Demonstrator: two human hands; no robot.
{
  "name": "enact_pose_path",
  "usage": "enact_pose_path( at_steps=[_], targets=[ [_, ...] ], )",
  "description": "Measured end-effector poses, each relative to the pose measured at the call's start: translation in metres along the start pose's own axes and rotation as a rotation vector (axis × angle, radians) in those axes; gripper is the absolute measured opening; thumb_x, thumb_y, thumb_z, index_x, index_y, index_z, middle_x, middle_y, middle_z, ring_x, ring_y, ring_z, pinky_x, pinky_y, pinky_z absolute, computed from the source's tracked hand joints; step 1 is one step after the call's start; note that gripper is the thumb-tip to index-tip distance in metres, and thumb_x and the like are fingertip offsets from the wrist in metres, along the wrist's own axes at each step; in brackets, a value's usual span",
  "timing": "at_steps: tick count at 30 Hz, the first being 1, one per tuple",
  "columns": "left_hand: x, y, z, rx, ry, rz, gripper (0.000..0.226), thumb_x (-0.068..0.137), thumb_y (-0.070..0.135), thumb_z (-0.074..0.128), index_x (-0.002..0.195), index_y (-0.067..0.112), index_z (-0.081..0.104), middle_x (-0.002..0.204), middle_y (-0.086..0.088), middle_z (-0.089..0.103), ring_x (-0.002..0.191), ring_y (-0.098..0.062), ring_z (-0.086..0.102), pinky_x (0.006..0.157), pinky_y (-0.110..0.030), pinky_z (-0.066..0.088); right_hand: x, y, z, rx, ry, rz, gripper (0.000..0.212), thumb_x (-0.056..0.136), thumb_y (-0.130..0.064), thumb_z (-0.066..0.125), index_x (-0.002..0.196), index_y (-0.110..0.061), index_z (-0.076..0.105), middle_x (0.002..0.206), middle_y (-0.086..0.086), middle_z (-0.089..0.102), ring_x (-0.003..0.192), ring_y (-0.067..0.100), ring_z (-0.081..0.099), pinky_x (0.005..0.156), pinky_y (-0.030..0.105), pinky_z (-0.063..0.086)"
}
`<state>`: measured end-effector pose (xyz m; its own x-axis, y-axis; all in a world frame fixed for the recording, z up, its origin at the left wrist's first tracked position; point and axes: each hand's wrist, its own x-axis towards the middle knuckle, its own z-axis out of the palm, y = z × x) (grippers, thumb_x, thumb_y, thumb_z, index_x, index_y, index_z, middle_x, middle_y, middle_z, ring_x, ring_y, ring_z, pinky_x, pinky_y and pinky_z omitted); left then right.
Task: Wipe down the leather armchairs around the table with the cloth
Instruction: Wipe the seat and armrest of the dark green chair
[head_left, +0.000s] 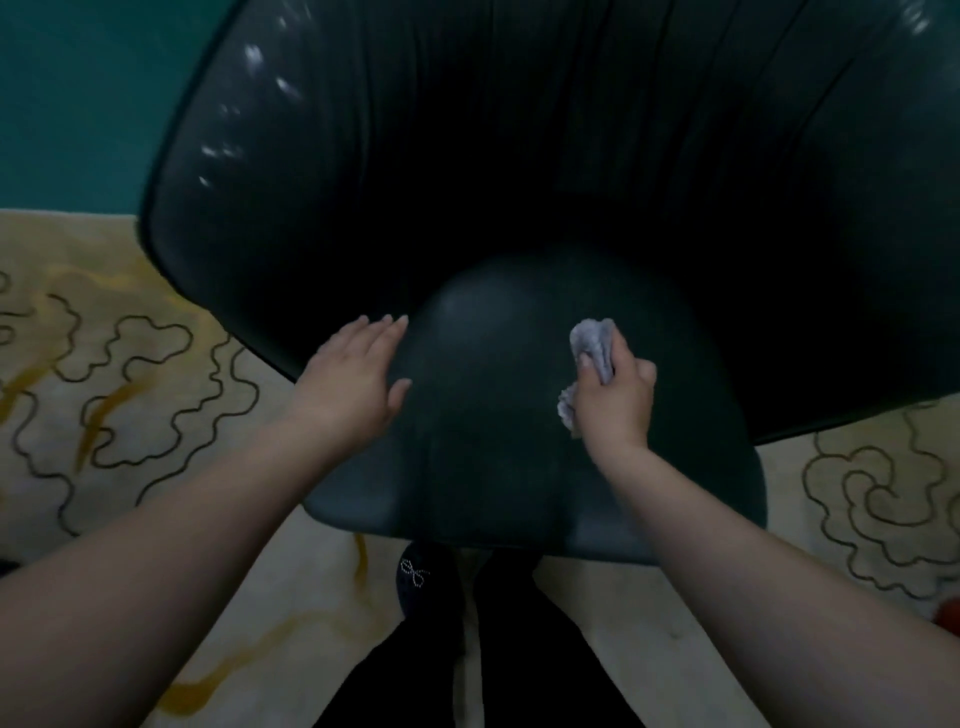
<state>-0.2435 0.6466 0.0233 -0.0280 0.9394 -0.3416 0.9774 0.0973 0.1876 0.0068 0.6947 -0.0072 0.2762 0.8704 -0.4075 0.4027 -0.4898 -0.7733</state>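
The left hand lies flat, fingers straight, on the dark leather armchair. The right hand grips a bunched grey cloth, seemingly pressed against the chair's rounded back.

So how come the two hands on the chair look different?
The left hand lies flat with straight fingers on the dark armchair and holds nothing; the right hand is curled around a bunched grey cloth. The left hand rests on the left side of the rounded cushion, the right hand on its right side. Both are bare and both reach onto the same chair.
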Motion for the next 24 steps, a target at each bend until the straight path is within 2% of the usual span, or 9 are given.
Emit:
enact_pose_path(
  at_steps=[2,3,5,7,9,12,16,21,24],
  targets=[
    [-0.006,0.003,-0.027,0.010,0.027,-0.008,0.069,0.095,0.041,0.048,0.153,0.019,0.016,0.157,-0.001,0.024,0.145,-0.021,0.016,0.117,-0.034,0.012,-0.007,-0.026,-0.012,0.028,-0.020,-0.006,0.046,0.094,-0.021,0.053,0.137,-0.034,0.045,0.111,-0.002,0.036,0.085,0.017,0.062,0.089,0.035,0.052],
    [-0.009,0.004,-0.038,0.024,0.033,-0.006,0.069,0.096,0.041,0.048,0.153,0.019,0.017,0.157,-0.001,0.025,0.145,-0.021,0.017,0.117,-0.034,0.012,-0.010,-0.037,-0.017,0.023,-0.024,-0.017,0.045,0.094,-0.022,0.053,0.136,-0.034,0.046,0.112,-0.001,0.038,0.081,0.009,0.059,0.083,0.027,0.052],
    [-0.015,0.006,-0.057,0.051,0.030,0.002,0.067,0.096,0.042,0.046,0.153,0.021,0.017,0.157,0.000,0.025,0.144,-0.021,0.018,0.117,-0.035,0.014,-0.017,-0.058,-0.024,0.006,-0.046,-0.037,0.043,0.093,-0.025,0.053,0.134,-0.035,0.047,0.110,-0.002,0.039,0.075,-0.001,0.052,0.067,0.007,0.040],
    [-0.020,0.007,-0.072,0.073,0.012,0.006,0.065,0.097,0.044,0.044,0.153,0.022,0.018,0.157,0.001,0.023,0.144,-0.021,0.018,0.118,-0.038,0.018,-0.026,-0.075,-0.029,0.011,-0.081,-0.049,0.044,0.093,-0.025,0.054,0.134,-0.035,0.046,0.109,-0.004,0.039,0.075,-0.004,0.048,0.062,0.003,0.031],
    [-0.027,0.008,-0.084,0.107,0.002,0.024,0.065,0.097,0.045,0.043,0.152,0.022,0.018,0.158,0.001,0.022,0.144,-0.021,0.017,0.118,-0.037,0.018,-0.035,-0.089,-0.031,0.023,-0.102,-0.059,0.044,0.092,-0.026,0.054,0.135,-0.033,0.045,0.111,-0.003,0.040,0.077,-0.006,0.047,0.067,0.007,0.033],
    [-0.035,0.007,-0.097,0.141,0.028,0.065,0.066,0.097,0.046,0.042,0.153,0.022,0.017,0.159,0.001,0.019,0.145,-0.019,0.016,0.118,-0.033,0.012,-0.050,-0.107,-0.029,0.038,-0.125,-0.064,0.044,0.092,-0.026,0.055,0.134,-0.030,0.045,0.113,0.000,0.042,0.080,-0.004,0.047,0.080,0.022,0.036],
    [-0.038,-0.011,-0.119,0.187,0.040,0.128,0.068,0.096,0.047,0.040,0.153,0.023,0.012,0.160,0.002,0.012,0.146,-0.018,0.011,0.118,-0.032,0.012,-0.069,-0.130,-0.013,0.036,-0.124,-0.055,0.043,0.091,-0.025,0.056,0.133,-0.029,0.046,0.116,0.003,0.046,0.082,-0.002,0.048,0.080,0.024,0.037],
    [-0.019,-0.058,-0.156,0.179,0.080,0.217,0.069,0.096,0.044,0.043,0.153,0.024,0.011,0.161,0.003,0.007,0.146,-0.019,0.011,0.118,-0.035,0.016,-0.089,-0.171,0.025,0.030,-0.038,-0.065,0.045,0.091,-0.027,0.057,0.134,-0.029,0.045,0.115,0.003,0.045,0.093,0.013,0.053,0.084,0.028,0.041],
    [-0.005,-0.095,-0.182,0.168,0.149,0.262,0.069,0.094,0.041,0.046,0.153,0.022,0.016,0.161,0.001,0.011,0.144,-0.020,0.014,0.118,-0.037,0.017,-0.099,-0.199,0.056,0.087,0.015,-0.046,0.042,0.090,-0.027,0.057,0.131,-0.030,0.047,0.117,0.007,0.049,0.096,0.022,0.058,0.088,0.042,0.051]
  ],
)
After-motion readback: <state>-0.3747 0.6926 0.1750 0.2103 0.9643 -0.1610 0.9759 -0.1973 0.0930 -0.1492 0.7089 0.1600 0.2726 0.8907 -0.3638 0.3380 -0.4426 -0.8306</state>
